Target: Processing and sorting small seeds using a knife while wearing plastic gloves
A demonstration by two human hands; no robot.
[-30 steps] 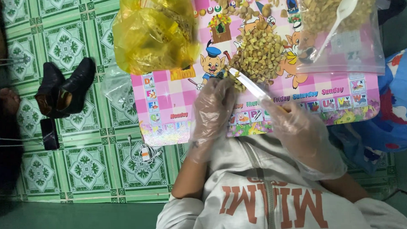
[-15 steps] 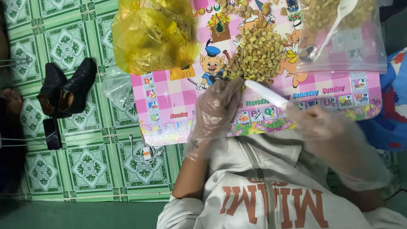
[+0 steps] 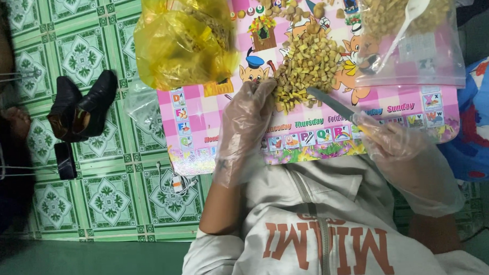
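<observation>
Both my hands wear clear plastic gloves. My left hand [image 3: 246,121] reaches forward, its fingertips touching the near edge of a heap of small yellowish chopped pieces [image 3: 309,62] on a pink cartoon board [image 3: 395,108]. A knife [image 3: 333,104] is gripped in my right hand [image 3: 402,148], with the blade pointing up-left toward the heap and its tip beside the pieces.
A yellow plastic bag [image 3: 184,39] with contents sits at the board's far left. A clear bag [image 3: 414,45] of more pieces holds a white spoon [image 3: 408,15] at the far right. Black shoes [image 3: 83,108] and a phone [image 3: 65,160] lie on the green patterned floor; blue fabric [image 3: 485,118] is right.
My left hand has moved forward to the heap's edge. My right hand with the knife drew back, then came forward again, blade now against the heap.
</observation>
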